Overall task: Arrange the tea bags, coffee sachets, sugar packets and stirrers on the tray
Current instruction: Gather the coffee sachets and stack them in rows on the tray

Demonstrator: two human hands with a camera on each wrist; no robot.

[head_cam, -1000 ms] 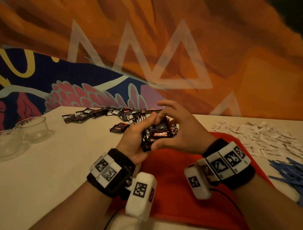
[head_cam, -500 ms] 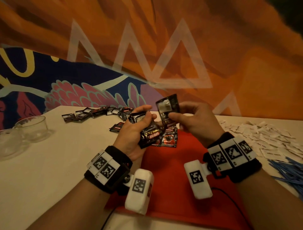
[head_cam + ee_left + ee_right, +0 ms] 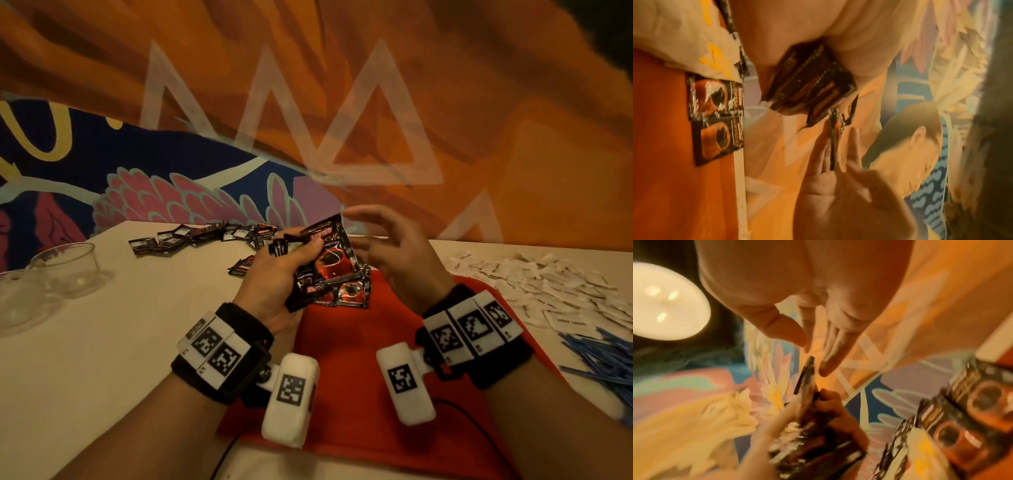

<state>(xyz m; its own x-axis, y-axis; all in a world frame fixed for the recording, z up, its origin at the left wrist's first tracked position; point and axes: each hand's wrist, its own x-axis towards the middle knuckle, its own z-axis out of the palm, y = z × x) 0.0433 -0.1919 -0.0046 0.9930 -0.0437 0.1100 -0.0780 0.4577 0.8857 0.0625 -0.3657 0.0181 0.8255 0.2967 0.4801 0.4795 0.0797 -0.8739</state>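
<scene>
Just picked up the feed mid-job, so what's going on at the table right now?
A person is sorting black-and-red coffee sachets over a red tray. The left hand grips a fanned stack of them; the right hand is open beside the stack, holding nothing. A few sachets already lie at the tray's far edge. More dark sachets sit scattered on the white table, with white sugar packets and blue stirrers waiting to the right, and clear glass bowls to the left.
</scene>
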